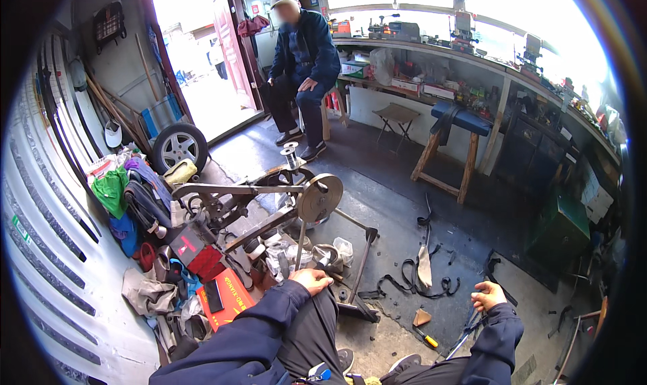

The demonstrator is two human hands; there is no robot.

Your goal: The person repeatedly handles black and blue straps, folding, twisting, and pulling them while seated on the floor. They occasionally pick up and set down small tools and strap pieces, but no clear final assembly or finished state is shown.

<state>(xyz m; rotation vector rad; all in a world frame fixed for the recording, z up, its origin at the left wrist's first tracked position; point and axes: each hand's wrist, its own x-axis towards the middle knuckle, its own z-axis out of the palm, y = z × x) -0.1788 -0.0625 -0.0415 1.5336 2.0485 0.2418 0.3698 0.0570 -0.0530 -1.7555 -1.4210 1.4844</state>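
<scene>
My left hand [311, 281] rests on my dark trouser knee, fingers loosely bent, beside the metal frame of a hand-cranked shoe-patching machine [320, 198]. Out to the right, my right hand [488, 295] is raised with its fingers curled; whether it holds something small cannot be told. Beneath it run thin metal rods and dark straps [467, 329]. Between my hands, on the floor, lie a yellow-and-black-handled tool [429, 340], a brown leather scrap [422, 317], a long black strip [404, 286] and a pale pointed piece [424, 268]. A blue-capped item [323, 374] is at my lap.
A person [306, 61] sits on a stool by the open door. Bags and cloths [151, 182], a red-orange box [230, 294] with a dark phone and a car wheel [179, 150] stand left. A blue-topped wooden stool [460, 119] and a workbench [429, 48] are beyond.
</scene>
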